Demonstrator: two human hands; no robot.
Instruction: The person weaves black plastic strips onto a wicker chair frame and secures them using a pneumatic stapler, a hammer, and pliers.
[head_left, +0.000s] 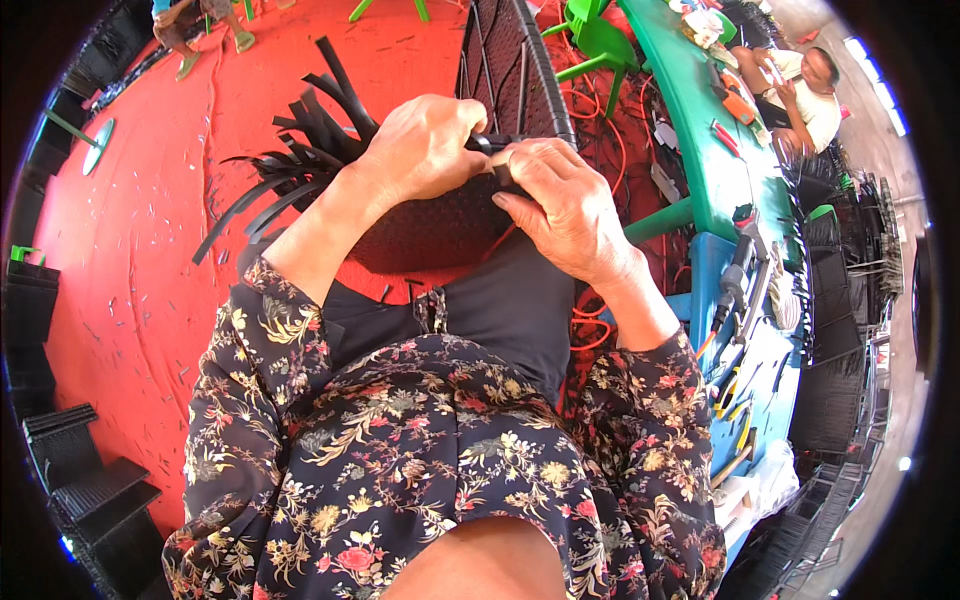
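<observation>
And it's a pinch at both ends: the left hand and right hand grip a short black strip at the upper edge of the woven black piece on the lap. Looks like threading or tucking, and the next move seems to call for a snug pull against that edge, while rightward, yellow-handled pliers lie near the blue table's left edge.

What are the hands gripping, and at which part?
The left hand and right hand seem to pinch black strip material at the edge of the black woven piece; the exact contact is partly hidden.
</observation>
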